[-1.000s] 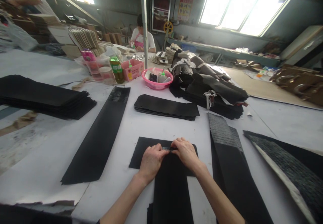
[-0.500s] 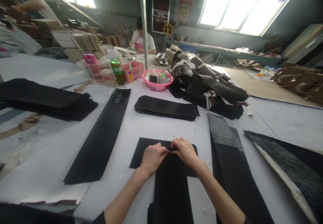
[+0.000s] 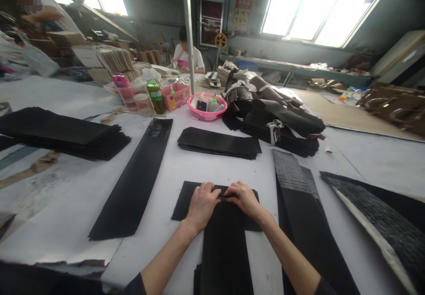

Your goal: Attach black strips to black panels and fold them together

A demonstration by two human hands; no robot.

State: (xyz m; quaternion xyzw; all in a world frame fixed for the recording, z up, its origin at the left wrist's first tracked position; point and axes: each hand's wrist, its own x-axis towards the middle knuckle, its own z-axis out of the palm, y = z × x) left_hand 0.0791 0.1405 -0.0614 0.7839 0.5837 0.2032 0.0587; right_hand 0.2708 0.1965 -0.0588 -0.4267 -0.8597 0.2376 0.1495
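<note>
A long black strip (image 3: pixel 226 250) of sheet material runs from the near edge of the view up to my hands. Its far end lies over a black rectangular stack (image 3: pixel 182 202) placed crosswise beneath. My left hand (image 3: pixel 204 204) pinches the left part of the strip's far edge, thumb against bent fingers. On the right part of that same edge, my right hand (image 3: pixel 244 199) is closed in a similar pinch, a small gap away from the left. The edge looks slightly lifted or folded between the fingertips; the exact fold is partly hidden by my fingers.
Another black strip (image 3: pixel 136 184) lies to the left, with a black stack (image 3: pixel 59 131) beyond. Ahead sit a small black stack (image 3: pixel 219 143), a pink basin (image 3: pixel 207 114) and a green-labelled bottle (image 3: pixel 156 95). Layered strips (image 3: pixel 308 215) lie right. Two people work farther back.
My left hand has shifted slightly, its fingers now reaching farther over the strip's far edge. The right hand stays nearly in place. The view has moved a little.
</note>
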